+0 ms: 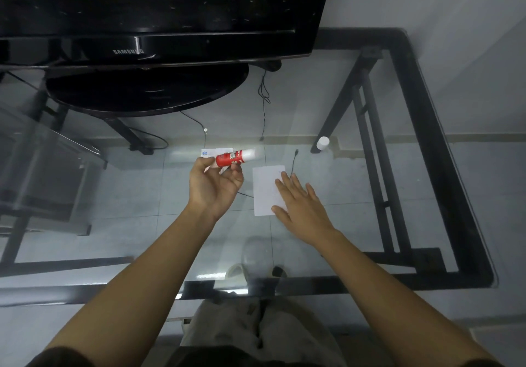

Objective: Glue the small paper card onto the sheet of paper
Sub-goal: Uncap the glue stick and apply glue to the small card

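Observation:
A white sheet of paper (265, 187) lies flat on the glass table. My right hand (301, 207) rests open on its right side, fingers spread, palm down. My left hand (213, 184) is raised to the left of the sheet and grips a red and white glue stick (234, 157), held roughly level with its white end pointing right. Just behind the glue stick a small white paper card (216, 152) with a blue logo shows; part of it is hidden by the stick and my fingers, and I cannot tell whether it is held or lying on the glass.
A white cap (322, 143) stands on the glass at the right rear. A black television (159, 25) on a round base (148, 90) fills the back left. Thin black cables (293, 161) lie near the sheet. The table's black frame (444, 150) runs along the right and front.

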The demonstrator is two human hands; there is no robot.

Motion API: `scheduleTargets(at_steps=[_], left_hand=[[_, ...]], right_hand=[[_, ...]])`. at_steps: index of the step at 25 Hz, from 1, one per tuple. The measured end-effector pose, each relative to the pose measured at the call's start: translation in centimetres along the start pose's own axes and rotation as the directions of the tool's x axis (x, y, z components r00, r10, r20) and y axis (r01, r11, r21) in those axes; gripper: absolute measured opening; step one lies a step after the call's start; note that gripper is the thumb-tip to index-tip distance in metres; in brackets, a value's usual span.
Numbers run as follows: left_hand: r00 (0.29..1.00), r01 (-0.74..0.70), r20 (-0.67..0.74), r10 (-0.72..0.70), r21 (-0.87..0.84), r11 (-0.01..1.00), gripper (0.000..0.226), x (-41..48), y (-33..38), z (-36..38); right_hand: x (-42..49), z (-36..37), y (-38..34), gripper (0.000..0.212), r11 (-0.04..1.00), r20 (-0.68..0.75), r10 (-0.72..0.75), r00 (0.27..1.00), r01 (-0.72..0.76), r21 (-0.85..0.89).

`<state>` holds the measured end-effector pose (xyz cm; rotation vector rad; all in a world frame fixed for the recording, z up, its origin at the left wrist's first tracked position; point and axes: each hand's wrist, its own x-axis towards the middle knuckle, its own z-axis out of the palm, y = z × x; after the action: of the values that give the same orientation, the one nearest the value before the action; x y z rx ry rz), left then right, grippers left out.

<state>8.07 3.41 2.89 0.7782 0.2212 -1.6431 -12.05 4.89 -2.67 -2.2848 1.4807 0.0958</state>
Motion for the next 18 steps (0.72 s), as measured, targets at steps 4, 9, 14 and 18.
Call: scheduleTargets(at_steps=[4, 9, 14, 18], left_hand=[[0.982, -0.159, 0.006, 0.19, 0.568, 0.807, 0.014, 0.1, -1.0, -0.6], [0.87, -0.464, 0.488, 0.072, 0.859, -0.216, 0.018, -1.3, -0.4, -2.7], [0.771, -0.617, 0.623, -0.13, 0.682, -0.393, 0.019, -1.7, -0.4, -3.0], [0.795, -0.595, 0.583, -0.167, 0.699, -0.397, 0.02, -0.8, 0.1, -2.5]], right_hand=[[-0.1, 0.1, -0.1, 0.071, 0.996, -0.013, 0.02, 1.0, -0.019, 0.09], [-0.2, 0.0, -0.3, 0.078, 0.988, -0.029, 0.039, 0.999, -0.034, 0.15], [0.0, 0.2, -0.3, 0.08, 0.985, -0.034, 0.068, 0.997, -0.062, 0.16], [0.1, 0.1, -0.4, 0.08, 0.987, -0.023, 0.083, 0.996, -0.079, 0.137]])
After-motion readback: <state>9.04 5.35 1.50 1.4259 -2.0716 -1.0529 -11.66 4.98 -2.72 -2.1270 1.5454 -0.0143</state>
